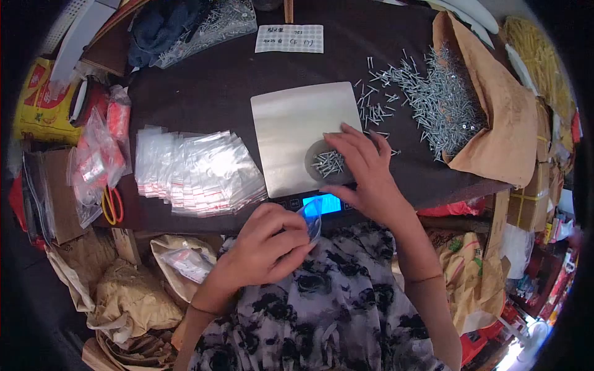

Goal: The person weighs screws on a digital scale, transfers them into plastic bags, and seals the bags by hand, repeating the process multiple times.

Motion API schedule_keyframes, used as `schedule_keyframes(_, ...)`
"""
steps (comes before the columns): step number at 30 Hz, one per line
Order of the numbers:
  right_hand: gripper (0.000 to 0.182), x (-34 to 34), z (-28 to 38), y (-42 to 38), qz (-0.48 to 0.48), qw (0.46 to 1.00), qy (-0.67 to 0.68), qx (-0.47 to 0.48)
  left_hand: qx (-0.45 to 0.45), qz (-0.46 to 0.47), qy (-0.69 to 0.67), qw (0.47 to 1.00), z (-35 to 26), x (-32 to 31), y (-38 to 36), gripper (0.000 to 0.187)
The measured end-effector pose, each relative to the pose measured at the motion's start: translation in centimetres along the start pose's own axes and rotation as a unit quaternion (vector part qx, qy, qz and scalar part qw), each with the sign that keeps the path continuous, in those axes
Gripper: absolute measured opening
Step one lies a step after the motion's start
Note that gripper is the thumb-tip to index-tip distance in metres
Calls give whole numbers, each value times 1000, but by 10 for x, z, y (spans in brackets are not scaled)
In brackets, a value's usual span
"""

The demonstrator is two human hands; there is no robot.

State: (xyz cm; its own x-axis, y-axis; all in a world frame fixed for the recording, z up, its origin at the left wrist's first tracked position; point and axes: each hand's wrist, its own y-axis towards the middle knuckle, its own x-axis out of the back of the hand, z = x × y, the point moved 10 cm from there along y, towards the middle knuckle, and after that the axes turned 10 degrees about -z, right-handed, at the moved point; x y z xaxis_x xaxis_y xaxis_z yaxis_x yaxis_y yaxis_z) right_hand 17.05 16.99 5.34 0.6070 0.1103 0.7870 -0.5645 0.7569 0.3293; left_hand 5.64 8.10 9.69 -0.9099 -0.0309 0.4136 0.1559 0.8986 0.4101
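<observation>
My left hand (269, 244) is closed on a small clear plastic bag (314, 217), pinched near the front edge of a digital scale. My right hand (368, 173) spans a small round dish (310, 162) on the scale's metal plate (288, 123). Its fingertips are at the far rim and its thumb at the near rim. Several screws (329, 163) lie in the dish, partly covered by that hand. Below the plate glows the blue display (328, 204), partly behind the bag.
Overlapping clear zip bags (204, 173) lie left of the scale. At right, loose screws (442, 99) spill from a brown paper bag (510, 123). A labelled card (289, 38) and a clear container of screws (216, 31) are at the back. Orange-handled scissors (112, 207) sit at left.
</observation>
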Motion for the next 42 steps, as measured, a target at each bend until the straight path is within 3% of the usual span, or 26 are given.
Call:
schedule_keyframes(3, 82, 3, -1, 1, -9, 1000, -7, 16, 13, -6, 12, 1000, 4, 1, -1, 15)
schedule_keyframes(6, 76, 16, -10, 3, -32, 986, 152, -66, 26, 5, 33, 999, 8, -1, 0, 15)
schedule_keyframes(9, 70, 23, -13, 3, -49, 929, 337, -146, 15, 16, 41, 999, 6, -6, 1, 16)
schedule_keyframes(15, 53, 34, 20, 9, 39, 949, 313, -28, 13, 21, 56, 998, 5, -8, 0, 18)
schedule_keyframes(27, 55, 35, 49, 7, 151, 930, 333, -43, -6, -5, 61, 998, 1, -8, 3, 19)
schedule_keyframes(33, 63, 41, 66, 8, 116, 957, 265, 37, -15, -20, 50, 998, -1, -6, 2, 20)
schedule_keyframes(42, 55, 48, 83, 6, 73, 989, 98, 85, -30, -20, 33, 999, 0, -6, 4, 21)
